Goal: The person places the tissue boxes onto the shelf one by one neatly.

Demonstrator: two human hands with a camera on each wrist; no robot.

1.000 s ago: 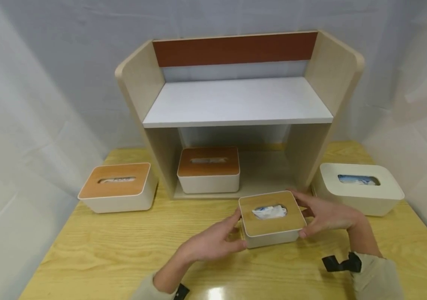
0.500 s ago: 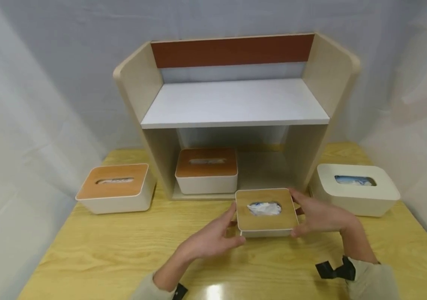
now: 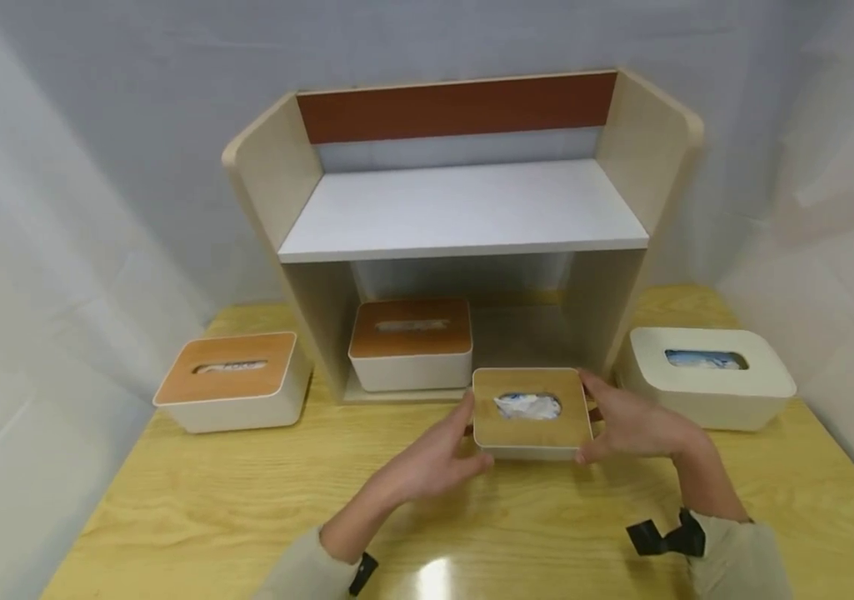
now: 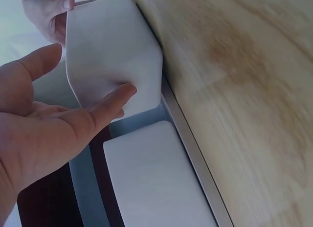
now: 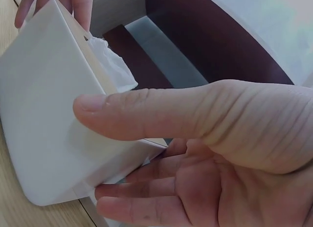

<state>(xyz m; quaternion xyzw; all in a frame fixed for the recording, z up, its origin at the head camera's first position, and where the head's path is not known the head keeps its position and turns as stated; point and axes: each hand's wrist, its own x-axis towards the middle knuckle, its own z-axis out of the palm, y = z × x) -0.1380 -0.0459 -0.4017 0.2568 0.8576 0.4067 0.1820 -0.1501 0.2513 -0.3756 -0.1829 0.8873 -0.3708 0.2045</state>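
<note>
A tissue box [image 3: 533, 417] with a light wood lid and white body is held between both hands in front of the shelf unit. White tissue [image 3: 528, 406] shows in its slot. My left hand [image 3: 434, 462] holds the box's left end, its fingers on the white side in the left wrist view. My right hand [image 3: 629, 421] grips the other end, with the thumb [image 5: 115, 114] across the white face and the fingers around the corner. A darker-lidded tissue box [image 3: 412, 343] sits inside the lower compartment, left of the held one.
The shelf unit [image 3: 464, 208] has a white upper board above the lower compartment. An orange-lidded tissue box [image 3: 227, 379] stands on the wooden table [image 3: 247, 500] to its left. An all-cream tissue box [image 3: 707, 375] stands to its right. Pale fabric hangs around the table.
Both hands have moved the light wood-lidded tissue box away from me, toward the lower compartment. Its slanted front has turned straighter to the shelf. The other boxes stay put.
</note>
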